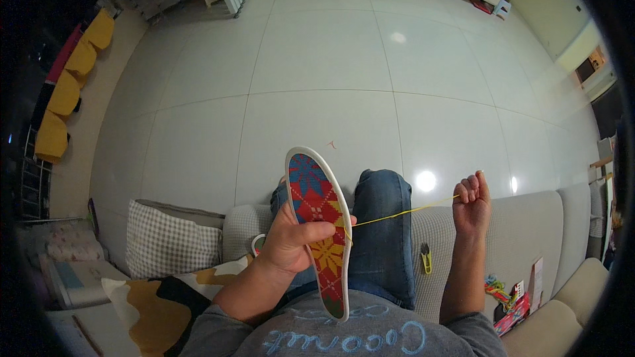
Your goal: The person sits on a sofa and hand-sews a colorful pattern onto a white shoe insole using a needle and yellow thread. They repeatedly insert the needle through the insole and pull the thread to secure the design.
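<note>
An embroidered shoe insole (319, 201), patterned in red, blue and yellow with a white rim, stands upright over my lap. My left hand (289, 241) is wrapped round its edge, the thumb lying across the stitched face. From the insole's right edge a yellow thread (403, 212) runs taut to my right hand (472, 203), which is raised off to the right. The fingers of that hand are curled closed on the thread; whether a needle is in them I cannot tell.
Yellow-handled thread snips (426, 259) lie on the grey sofa (522, 225) to my right, near colourful thread skeins (501, 292). A checked cushion (173, 240) and a patterned cushion (165, 304) are at my left. A thread scrap (331, 145) lies on the tiled floor (317, 53).
</note>
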`<state>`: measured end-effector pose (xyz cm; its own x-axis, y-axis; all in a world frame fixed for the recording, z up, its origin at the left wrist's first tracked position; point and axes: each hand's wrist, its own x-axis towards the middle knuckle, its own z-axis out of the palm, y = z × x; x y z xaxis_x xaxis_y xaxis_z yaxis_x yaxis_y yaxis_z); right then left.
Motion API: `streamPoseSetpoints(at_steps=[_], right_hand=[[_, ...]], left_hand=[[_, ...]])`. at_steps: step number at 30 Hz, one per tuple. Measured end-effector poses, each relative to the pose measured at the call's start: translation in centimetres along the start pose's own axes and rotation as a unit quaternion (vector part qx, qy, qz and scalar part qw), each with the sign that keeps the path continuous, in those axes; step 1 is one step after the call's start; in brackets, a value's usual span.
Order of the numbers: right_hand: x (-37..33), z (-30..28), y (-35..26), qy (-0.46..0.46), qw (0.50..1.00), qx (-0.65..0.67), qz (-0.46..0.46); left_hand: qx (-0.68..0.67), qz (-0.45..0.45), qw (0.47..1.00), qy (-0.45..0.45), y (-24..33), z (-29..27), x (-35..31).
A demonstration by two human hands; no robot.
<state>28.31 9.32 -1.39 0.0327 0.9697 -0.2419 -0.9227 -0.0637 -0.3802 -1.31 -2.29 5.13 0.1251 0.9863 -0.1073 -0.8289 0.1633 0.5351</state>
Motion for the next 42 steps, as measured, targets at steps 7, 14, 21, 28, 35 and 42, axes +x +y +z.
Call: streamPoseSetpoints(at_steps=[7, 14, 21, 28, 35, 42], right_hand=[[1.3, -3.3, -2.1, 0.017, 0.999, -0.009, -0.039], [2.0, -5.8, -3.1, 0.042, 0.996, -0.043, -0.063], [2.4, -7.9, -4.4, 0.051, 0.995, -0.051, -0.07], [2.6, -8.5, -5.2, 0.075, 0.99, -0.065, -0.1], [3.0, -10.0, -6.4, 0.107, 0.986, -0.052, -0.119], [3.0, -10.5, -6.7, 0.134, 0.981, -0.055, -0.129]], left_hand=[[0.014, 0.009, 1.0, -0.006, 0.3, 0.1, 0.0], [0.024, 0.012, 1.0, 0.0, 0.5, 0.2, -0.2], [0.025, 0.015, 1.0, 0.001, 0.6, 0.2, -0.4], [0.029, 0.015, 0.999, 0.001, 0.6, 0.2, -0.4], [0.021, 0.018, 1.0, 0.011, 0.8, 0.5, -0.5], [0.019, 0.016, 1.0, 0.006, 0.8, 0.4, -0.5]])
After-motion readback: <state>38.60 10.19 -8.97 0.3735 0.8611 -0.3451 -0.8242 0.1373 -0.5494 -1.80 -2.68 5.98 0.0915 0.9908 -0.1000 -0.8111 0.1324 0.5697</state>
